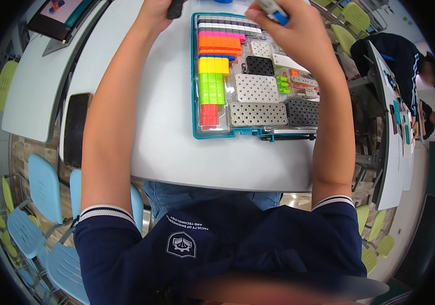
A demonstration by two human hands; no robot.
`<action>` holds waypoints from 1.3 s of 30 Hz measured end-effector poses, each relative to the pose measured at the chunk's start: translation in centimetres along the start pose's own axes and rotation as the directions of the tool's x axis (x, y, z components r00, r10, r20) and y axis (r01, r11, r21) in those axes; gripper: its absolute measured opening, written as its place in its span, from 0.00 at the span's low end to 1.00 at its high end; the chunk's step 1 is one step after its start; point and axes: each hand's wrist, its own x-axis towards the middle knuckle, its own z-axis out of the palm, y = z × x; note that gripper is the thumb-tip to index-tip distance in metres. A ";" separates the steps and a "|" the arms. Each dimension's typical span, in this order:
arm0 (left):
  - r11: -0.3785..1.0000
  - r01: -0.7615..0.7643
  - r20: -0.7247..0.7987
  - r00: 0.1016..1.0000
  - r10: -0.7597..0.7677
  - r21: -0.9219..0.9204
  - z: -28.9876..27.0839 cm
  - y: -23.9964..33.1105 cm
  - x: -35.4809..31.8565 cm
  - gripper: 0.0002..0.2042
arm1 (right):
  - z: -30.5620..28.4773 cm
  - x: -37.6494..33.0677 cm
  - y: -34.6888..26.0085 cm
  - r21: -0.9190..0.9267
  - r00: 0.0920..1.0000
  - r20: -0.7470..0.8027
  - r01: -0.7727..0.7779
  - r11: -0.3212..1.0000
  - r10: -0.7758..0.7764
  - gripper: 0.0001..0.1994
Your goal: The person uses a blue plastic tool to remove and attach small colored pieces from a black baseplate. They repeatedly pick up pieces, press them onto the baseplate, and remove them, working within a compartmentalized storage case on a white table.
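At the top edge, partly cut off, my left hand (152, 15) is closed on a black block (175, 8) with a rough surface. My right hand (299, 31) pinches a small grey and blue piece (272, 11) above the far right part of a parts case (195, 81) with a teal rim. In the case are orange bricks (220, 46), yellow bricks (213, 66), lime bricks (211, 89) and red bricks (209, 115). Perforated plates lie beside them: a light grey plate (257, 88), a black plate (259, 66) and a dark grey plate (303, 112). My right forearm hides the case's right side.
A black phone (78, 129) lies by the white table's left edge (164, 117), near my left forearm. Another table with a laptop (60, 18) stands further left. Chairs (44, 173) are at the lower left. People (395, 61) lean over a table on the right.
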 end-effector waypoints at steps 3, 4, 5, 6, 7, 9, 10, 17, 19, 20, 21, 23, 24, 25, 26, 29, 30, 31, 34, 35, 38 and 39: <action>0.993 0.100 0.185 0.976 -0.110 0.063 4.3 1.7 -0.1 0.15 | -2.0 -0.8 -0.6 0.125 0.960 -0.005 -0.278 0.952 0.281 0.13; 0.991 0.120 0.236 0.963 -0.131 0.061 5.9 1.9 -0.5 0.14 | -2.2 -1.0 -0.6 0.148 0.964 -0.047 -0.251 0.957 0.261 0.13; 0.988 0.142 0.287 0.946 -0.152 0.057 7.2 2.1 -0.9 0.13 | -2.4 -1.3 -0.5 0.168 0.966 -0.088 -0.226 0.960 0.243 0.12; 0.985 0.171 0.356 0.918 -0.173 0.038 8.2 2.4 -1.3 0.12 | -2.6 -1.6 -0.3 0.159 0.968 -0.091 -0.217 0.963 0.233 0.12; 0.981 0.185 0.382 0.904 -0.192 0.056 9.1 2.7 -1.8 0.12 | -2.7 -2.0 -0.1 0.175 0.969 -0.108 -0.199 0.964 0.220 0.12; 0.973 0.210 0.429 0.873 -0.231 0.097 10.5 3.2 -2.3 0.11 | -2.7 -2.5 0.3 0.208 0.971 -0.143 -0.160 0.965 0.192 0.12; 0.968 0.224 0.418 0.873 -0.252 0.116 10.9 3.5 -2.5 0.09 | -3.1 -2.8 0.5 0.223 0.969 -0.103 -0.197 0.955 0.224 0.13; 0.920 0.301 0.330 0.867 -0.374 0.251 12.5 4.4 -3.2 0.08 | -4.1 -3.4 1.0 0.402 0.961 0.017 -0.261 0.878 0.278 0.15; 0.922 0.296 0.324 0.872 -0.368 0.249 12.8 4.1 -3.3 0.08 | -4.0 -3.3 1.1 0.419 0.951 0.041 -0.295 0.859 0.307 0.15; 0.915 0.305 0.302 0.875 -0.378 0.263 12.9 4.0 -3.4 0.08 | -3.9 -3.3 1.1 0.430 0.942 0.062 -0.323 0.843 0.329 0.15; 0.908 0.313 0.280 0.878 -0.388 0.278 12.9 3.8 -3.5 0.08 | -3.9 -3.3 1.1 0.440 0.933 0.083 -0.349 0.827 0.350 0.15; 0.893 0.304 0.234 0.890 -0.390 0.332 12.9 3.5 -3.5 0.09 | -3.6 -3.2 1.2 0.440 0.933 0.104 -0.354 0.826 0.345 0.15; 0.883 0.288 0.210 0.900 -0.382 0.369 12.9 3.3 -3.5 0.09 | -3.4 -3.2 1.3 0.440 0.933 0.115 -0.355 0.824 0.341 0.15; 0.872 0.274 0.185 0.910 -0.372 0.406 12.8 3.2 -3.5 0.10 | -3.3 -3.2 1.3 0.368 0.928 0.103 -0.369 0.853 0.357 0.15; 0.881 0.250 0.180 0.922 -0.344 0.402 12.8 3.0 -3.6 0.10 | -3.1 -3.2 1.3 0.293 0.924 0.089 -0.381 0.877 0.371 0.15; 0.861 0.144 0.205 0.940 -0.273 0.488 12.5 2.4 -3.5 0.12 | -2.9 -3.2 1.4 0.246 0.916 0.081 -0.400 0.883 0.392 0.15; 0.814 0.084 0.240 0.934 -0.265 0.575 12.4 2.3 -3.5 0.13 | -2.9 -3.2 1.4 0.262 0.914 0.085 -0.404 0.876 0.396 0.15; 0.757 0.021 0.275 0.925 -0.262 0.653 12.3 2.4 -3.4 0.16 | -3.0 -3.2 1.5 0.249 0.912 0.094 -0.409 0.878 0.398 0.15; 0.808 0.046 0.296 0.917 -0.268 0.588 12.4 2.3 -3.8 0.15 | -3.1 -3.2 1.6 0.243 0.916 0.119 -0.401 0.883 0.384 0.15; 0.830 0.083 0.292 0.913 -0.286 0.552 12.5 2.4 -3.8 0.15 | -3.1 -3.3 1.7 0.263 0.923 0.124 -0.384 0.885 0.364 0.14; 0.867 0.258 0.252 0.886 -0.388 0.427 12.9 2.7 -4.0 0.13 | -2.9 -3.5 1.9 0.259 0.945 0.078 -0.327 0.909 0.317 0.14; 0.857 0.354 0.221 0.864 -0.453 0.373 12.9 2.9 -4.0 0.12 | -2.8 -3.5 2.0 0.247 0.951 0.052 -0.309 0.918 0.306 0.13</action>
